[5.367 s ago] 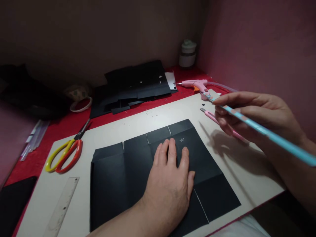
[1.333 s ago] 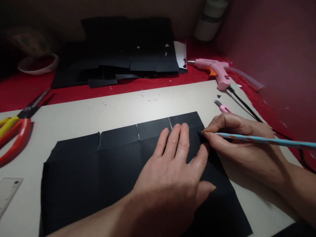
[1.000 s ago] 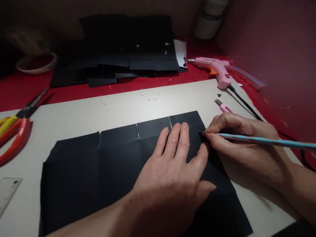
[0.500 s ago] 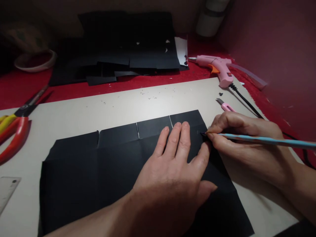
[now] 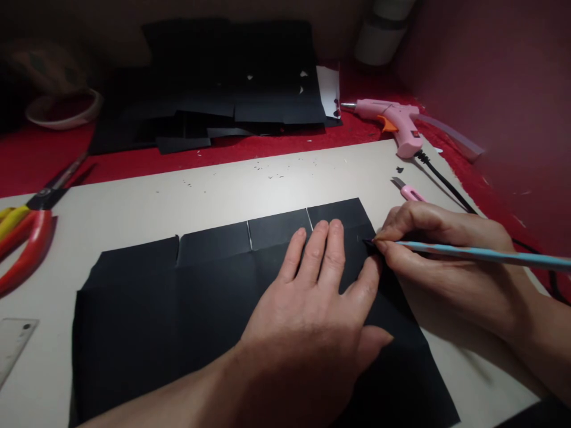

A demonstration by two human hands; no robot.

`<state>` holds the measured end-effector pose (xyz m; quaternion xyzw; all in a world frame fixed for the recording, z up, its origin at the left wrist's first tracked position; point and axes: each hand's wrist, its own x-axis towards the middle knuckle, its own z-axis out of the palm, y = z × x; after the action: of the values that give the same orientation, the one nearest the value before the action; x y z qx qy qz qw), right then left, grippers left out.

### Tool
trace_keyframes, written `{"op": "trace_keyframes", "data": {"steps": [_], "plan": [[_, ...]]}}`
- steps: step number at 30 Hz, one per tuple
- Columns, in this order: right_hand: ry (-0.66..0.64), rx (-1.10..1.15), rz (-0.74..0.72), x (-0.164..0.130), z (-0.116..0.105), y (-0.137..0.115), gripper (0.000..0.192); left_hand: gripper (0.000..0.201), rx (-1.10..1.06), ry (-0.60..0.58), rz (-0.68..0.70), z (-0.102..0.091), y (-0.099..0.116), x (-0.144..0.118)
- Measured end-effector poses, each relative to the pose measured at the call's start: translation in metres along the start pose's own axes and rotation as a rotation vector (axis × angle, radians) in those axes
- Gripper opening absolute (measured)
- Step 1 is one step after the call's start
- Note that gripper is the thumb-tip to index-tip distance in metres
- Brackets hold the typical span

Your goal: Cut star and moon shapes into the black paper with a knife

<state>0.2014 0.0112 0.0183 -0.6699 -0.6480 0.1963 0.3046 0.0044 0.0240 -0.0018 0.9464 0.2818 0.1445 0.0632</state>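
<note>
A creased black paper sheet point(image 5: 178, 309) with short cuts along its far edge lies on a beige board point(image 5: 187, 196). My left hand point(image 5: 307, 321) rests flat on the sheet, fingers spread, pressing it down. My right hand point(image 5: 441, 261) grips a light blue pencil point(image 5: 482, 255); its tip touches the sheet's far right corner, just beside my left fingers.
Red and yellow scissors point(image 5: 27, 232) lie at the left, a clear ruler point(image 5: 13, 345) below them. A pink utility knife point(image 5: 408, 190) and pink glue gun point(image 5: 392, 119) with black cord sit at the right. Black paper pieces point(image 5: 223, 95), a tape roll point(image 5: 62, 110) and a white jar point(image 5: 379, 35) stand behind.
Since 5.4 s ago my right hand came down from the air and set the pencil tip on the sheet. Over the last second both hands stay almost still.
</note>
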Motion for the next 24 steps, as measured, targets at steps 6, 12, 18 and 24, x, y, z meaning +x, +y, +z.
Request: {"op": "trace_keyframes", "data": {"steps": [6, 12, 18, 24], "plan": [[0.04, 0.012, -0.011, -0.0006, -0.0013, -0.0006, 0.014, 0.068, 0.006, -0.004, -0.002, 0.0008, -0.0005, 0.0024], [0.024, 0.008, -0.024, -0.0045, 0.0018, 0.0002, 0.011, 0.069, 0.004, 0.011, 0.001, 0.0017, 0.0, 0.0011], [-0.004, 0.022, -0.001, -0.0021, 0.002, -0.0007, 0.012, 0.068, 0.01, 0.01, 0.004, 0.0018, -0.0003, -0.0003], [-0.022, 0.041, 0.005, -0.0011, 0.0029, -0.0023, 0.011, 0.069, 0.01, 0.011, 0.006, 0.0016, -0.0002, 0.0012]]}}
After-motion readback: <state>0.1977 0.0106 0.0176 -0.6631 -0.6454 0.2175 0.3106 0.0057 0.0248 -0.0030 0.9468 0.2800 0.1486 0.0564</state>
